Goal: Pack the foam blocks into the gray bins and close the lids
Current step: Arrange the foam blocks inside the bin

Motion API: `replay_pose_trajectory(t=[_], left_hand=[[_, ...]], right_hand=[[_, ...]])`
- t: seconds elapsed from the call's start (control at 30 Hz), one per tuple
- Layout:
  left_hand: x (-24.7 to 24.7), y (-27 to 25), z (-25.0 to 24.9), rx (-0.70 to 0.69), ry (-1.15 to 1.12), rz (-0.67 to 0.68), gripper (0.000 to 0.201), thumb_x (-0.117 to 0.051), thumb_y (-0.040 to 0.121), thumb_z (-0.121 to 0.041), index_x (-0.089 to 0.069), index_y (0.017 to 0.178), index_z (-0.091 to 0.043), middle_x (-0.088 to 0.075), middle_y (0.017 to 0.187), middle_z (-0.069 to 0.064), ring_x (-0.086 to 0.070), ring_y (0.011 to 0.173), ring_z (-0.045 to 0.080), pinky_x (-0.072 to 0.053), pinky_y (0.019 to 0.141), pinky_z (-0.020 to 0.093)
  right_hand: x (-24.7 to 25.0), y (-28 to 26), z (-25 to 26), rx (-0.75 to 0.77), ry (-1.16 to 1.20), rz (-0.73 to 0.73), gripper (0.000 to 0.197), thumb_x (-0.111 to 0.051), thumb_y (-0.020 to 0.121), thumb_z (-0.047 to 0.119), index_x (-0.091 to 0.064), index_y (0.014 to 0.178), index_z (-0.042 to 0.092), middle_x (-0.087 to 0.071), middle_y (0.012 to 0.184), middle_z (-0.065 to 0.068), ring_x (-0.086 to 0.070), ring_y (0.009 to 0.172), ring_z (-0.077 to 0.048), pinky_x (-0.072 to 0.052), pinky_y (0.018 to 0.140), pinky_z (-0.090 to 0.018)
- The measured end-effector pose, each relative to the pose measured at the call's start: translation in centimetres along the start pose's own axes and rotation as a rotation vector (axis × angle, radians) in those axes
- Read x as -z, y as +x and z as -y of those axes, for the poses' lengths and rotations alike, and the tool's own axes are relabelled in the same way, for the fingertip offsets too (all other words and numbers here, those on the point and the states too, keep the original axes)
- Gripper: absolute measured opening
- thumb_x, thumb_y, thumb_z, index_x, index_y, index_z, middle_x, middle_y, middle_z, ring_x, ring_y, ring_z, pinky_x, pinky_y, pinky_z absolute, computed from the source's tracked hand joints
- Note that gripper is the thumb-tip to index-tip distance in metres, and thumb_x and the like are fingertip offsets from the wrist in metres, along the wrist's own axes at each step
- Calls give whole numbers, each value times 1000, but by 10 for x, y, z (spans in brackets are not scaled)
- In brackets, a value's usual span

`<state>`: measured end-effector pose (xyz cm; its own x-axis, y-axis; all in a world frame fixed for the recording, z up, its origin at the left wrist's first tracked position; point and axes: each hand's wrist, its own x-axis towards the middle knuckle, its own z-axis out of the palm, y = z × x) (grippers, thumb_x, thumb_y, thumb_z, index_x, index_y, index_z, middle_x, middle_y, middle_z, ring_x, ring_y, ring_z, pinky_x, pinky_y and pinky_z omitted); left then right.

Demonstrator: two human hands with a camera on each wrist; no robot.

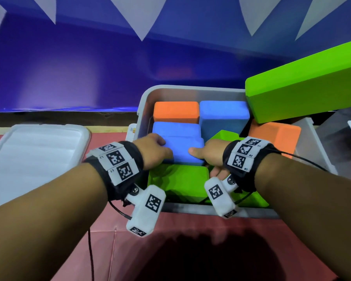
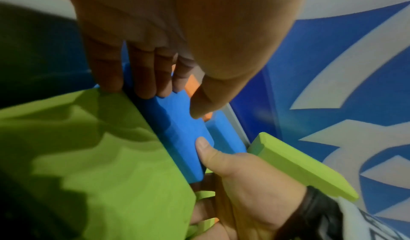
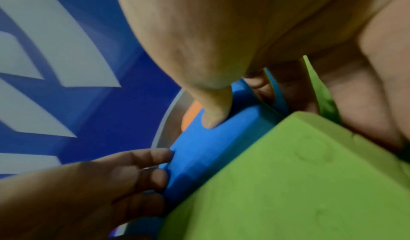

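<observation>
An open gray bin (image 1: 148,98) holds several foam blocks: orange (image 1: 175,111), blue (image 1: 223,116) and blue (image 1: 176,128) at the back, green (image 1: 178,183) at the front, orange (image 1: 276,134) on the right. Both hands hold one blue block (image 1: 182,151) lying flat above the green one. My left hand (image 1: 154,148) grips its left end, fingers (image 3: 137,170) wrapped round the edge. My right hand (image 1: 207,153) grips the right end, thumb (image 3: 213,110) pressed on top. The block (image 2: 177,131) lies against the green block (image 2: 88,156).
A large green foam slab (image 1: 304,84) leans tilted over the bin's back right corner. A white lid (image 1: 34,151) lies flat on the red table to the left. More gray plastic (image 1: 312,142) stands right of the bin. A blue wall is behind.
</observation>
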<state>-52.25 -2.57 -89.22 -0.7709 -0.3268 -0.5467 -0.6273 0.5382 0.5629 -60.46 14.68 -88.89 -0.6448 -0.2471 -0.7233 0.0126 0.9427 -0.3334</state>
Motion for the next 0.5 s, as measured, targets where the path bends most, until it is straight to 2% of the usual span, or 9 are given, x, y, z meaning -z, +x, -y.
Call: replay_pose_trajectory(t=[0.07, 0.1, 0.13, 0.17, 0.23, 0.3, 0.37, 0.43, 0.5], left_hand=[[-13, 5, 3, 22, 40, 58, 74, -69, 62, -46, -50, 130, -26, -58, 124, 3, -60, 106, 22, -49, 96, 32], [-19, 9, 4, 23, 71, 59, 73, -70, 68, -43, -47, 134, -26, -57, 127, 3, -59, 109, 22, -48, 97, 31], [-25, 12, 4, 16, 105, 48, 70, -70, 74, -39, -44, 137, -24, -56, 129, 3, -58, 111, 22, -47, 96, 30], [-30, 13, 5, 4, 143, 32, 69, -70, 76, -34, -42, 139, -23, -54, 130, 4, -58, 112, 22, -47, 96, 30], [-36, 16, 5, -26, 226, -7, 73, -73, 75, -26, -39, 139, -20, -51, 130, 6, -57, 112, 24, -49, 94, 32], [-35, 16, 7, -19, 272, -17, 74, -78, 69, -21, -41, 133, -21, -54, 121, 5, -61, 103, 25, -53, 86, 33], [-27, 17, 10, 7, 287, -30, 70, -80, 63, -18, -44, 123, -23, -61, 105, 2, -64, 88, 23, -54, 72, 30], [-18, 17, 12, 26, 318, -46, 64, -79, 62, -15, -46, 116, -23, -65, 94, 2, -65, 80, 22, -55, 67, 30], [-15, 14, 10, 26, 385, -53, 61, -78, 63, -15, -47, 115, -21, -66, 96, 3, -66, 82, 24, -56, 69, 31]], right_hand=[[-7, 3, -4, -26, -92, 42, 57, -41, 97, 56, -49, 125, 7, -57, 78, -10, -61, 65, -28, -40, 50, -22], [-10, 8, -7, -22, -131, 50, 55, -39, 98, 56, -54, 115, 5, -61, 86, -13, -62, 76, -30, -39, 53, -23], [-13, 12, -10, -11, -153, 39, 53, -37, 98, 56, -58, 100, 6, -63, 98, -16, -60, 82, -30, -40, 60, -24], [-17, 17, -13, -3, -136, 12, 50, -38, 98, 56, -53, 82, 12, -61, 103, -18, -57, 80, -28, -42, 69, -26], [-20, 24, -16, 1, -45, -27, 46, -43, 96, 56, -39, 67, 20, -56, 97, -11, -53, 77, -22, -46, 82, -28], [-23, 25, -18, -8, 62, -20, 47, -48, 94, 57, -39, 65, 21, -57, 84, -8, -56, 78, -24, -50, 81, -32], [-26, 20, -20, -34, 193, 31, 46, -54, 91, 56, -46, 67, 18, -58, 69, -9, -63, 67, -28, -56, 74, -38], [-21, 16, -23, -52, 348, 48, 41, -63, 88, 50, -52, 74, 14, -63, 73, -10, -66, 69, -28, -59, 73, -43], [-7, 16, -29, -48, 349, -53, 36, -67, 87, 44, -52, 78, 13, -61, 79, -10, -60, 67, -26, -53, 62, -33]])
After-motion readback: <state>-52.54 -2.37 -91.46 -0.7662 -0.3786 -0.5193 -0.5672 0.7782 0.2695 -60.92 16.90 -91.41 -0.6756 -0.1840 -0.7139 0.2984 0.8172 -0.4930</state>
